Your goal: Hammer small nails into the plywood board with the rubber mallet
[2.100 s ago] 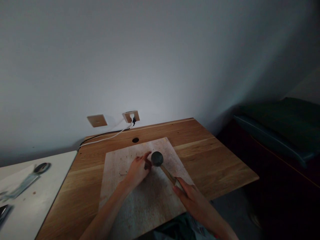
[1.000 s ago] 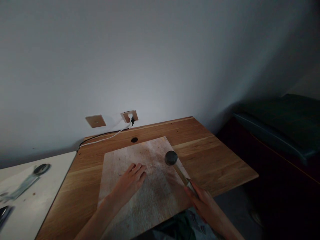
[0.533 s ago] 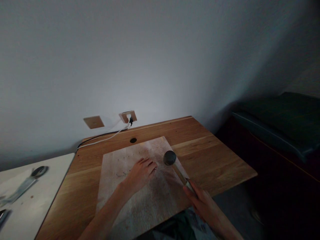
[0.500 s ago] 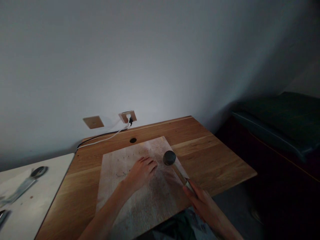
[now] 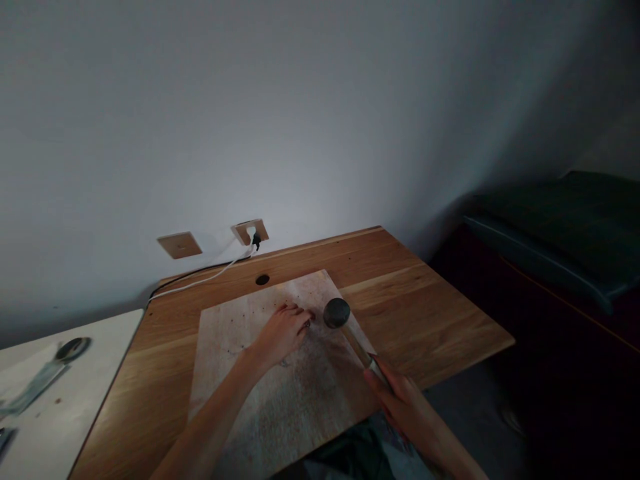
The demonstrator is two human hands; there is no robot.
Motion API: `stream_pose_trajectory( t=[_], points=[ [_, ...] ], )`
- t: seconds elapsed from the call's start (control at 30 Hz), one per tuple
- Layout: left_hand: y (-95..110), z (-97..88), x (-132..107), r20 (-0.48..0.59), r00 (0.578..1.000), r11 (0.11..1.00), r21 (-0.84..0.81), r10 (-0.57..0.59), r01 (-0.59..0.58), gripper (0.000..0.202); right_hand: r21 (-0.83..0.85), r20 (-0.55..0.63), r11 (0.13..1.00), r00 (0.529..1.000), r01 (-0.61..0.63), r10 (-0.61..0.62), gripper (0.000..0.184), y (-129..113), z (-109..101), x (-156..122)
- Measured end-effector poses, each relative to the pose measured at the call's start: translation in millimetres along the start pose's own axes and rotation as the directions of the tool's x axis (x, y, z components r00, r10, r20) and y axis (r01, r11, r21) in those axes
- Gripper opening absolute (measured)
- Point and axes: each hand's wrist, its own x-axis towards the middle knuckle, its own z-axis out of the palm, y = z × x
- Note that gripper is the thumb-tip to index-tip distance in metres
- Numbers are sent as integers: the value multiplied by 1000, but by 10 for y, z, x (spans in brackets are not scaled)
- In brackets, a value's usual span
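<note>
A pale whitish board lies on the wooden tabletop, with small dark nails dotted across its far part. My left hand rests on the board, fingers curled and pinched around what looks like a tiny nail; the fingers hide most of it. In my right hand is a mallet with a dark round head and a light handle. Its head hovers just right of my left fingertips, apart from them. Several small dark bits, partly covered by my left wrist, lie on the board.
Two wall plates sit behind the table, one with plugs and a white cable running left. A round hole pierces the tabletop. At left, a white surface holds a roll of tape. A dark green cushion lies right.
My left hand has shifted slightly up and left, fingers still pinched. The mallet stays nearly in place beside it. The whole view has moved a little.
</note>
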Motion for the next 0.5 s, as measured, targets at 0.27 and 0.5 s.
stream_pose_trajectory(
  t=[0.27, 0.5],
  points=[
    [-42, 81, -13, -43, 998, 990, -140, -35, 28, 17, 7, 9, 1000, 1000, 12, -13, 54, -8, -31, 5],
    [-45, 131, -27, -88, 990, 966, -246, -106, 81, 30, -10, 10, 998, 998, 57, -57, 53, -8, -13, 36]
  ],
)
